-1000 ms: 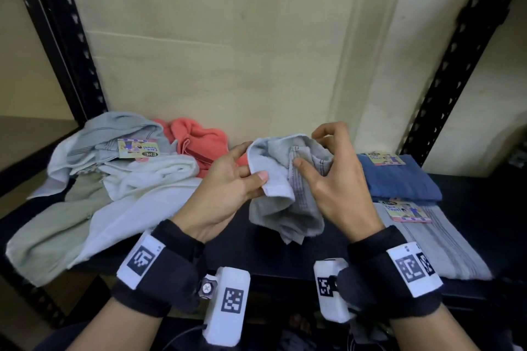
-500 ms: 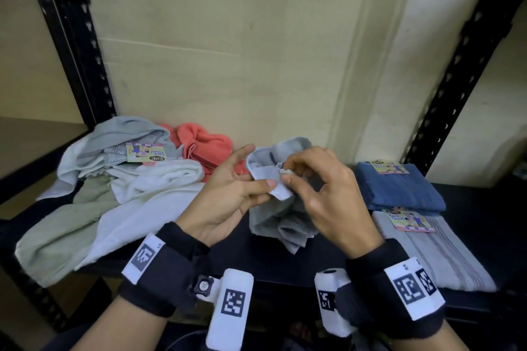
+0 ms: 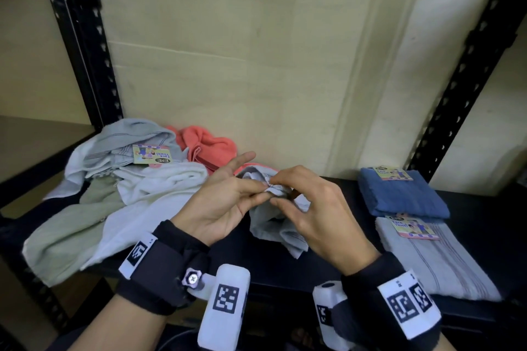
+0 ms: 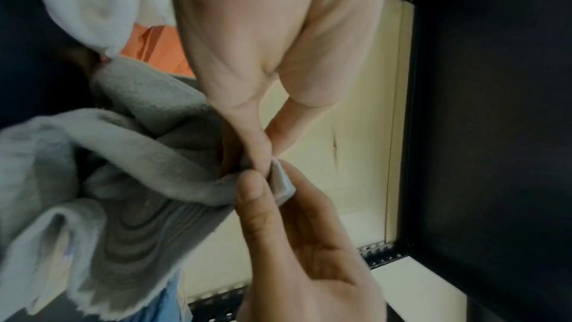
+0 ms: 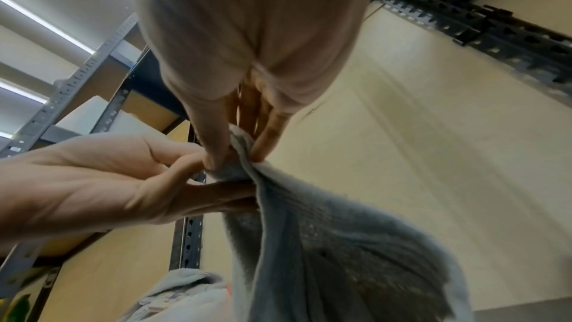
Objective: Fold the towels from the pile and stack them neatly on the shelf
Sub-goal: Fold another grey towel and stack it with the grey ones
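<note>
Hands first: your left hand (image 3: 219, 202) and your right hand (image 3: 316, 214) meet in front of you, just above the dark shelf (image 3: 479, 214). Both pinch the same corner of the grey towel (image 3: 273, 222). The grip of the left hand is thumb against a finger on the hem, with the other fingers stretched out. The grip of the right hand is also narrow, thumb and fingertips closed on the cloth right beside the left ones. The rest of the grey towel hangs crumpled below your hands.

On your left lies the unfolded pile (image 3: 119, 196), with white, pale green, striped grey and coral towels. On your right you see a folded blue towel (image 3: 399, 194) and, nearer to you, a folded grey striped towel (image 3: 433, 262), each with a paper label on top.
</note>
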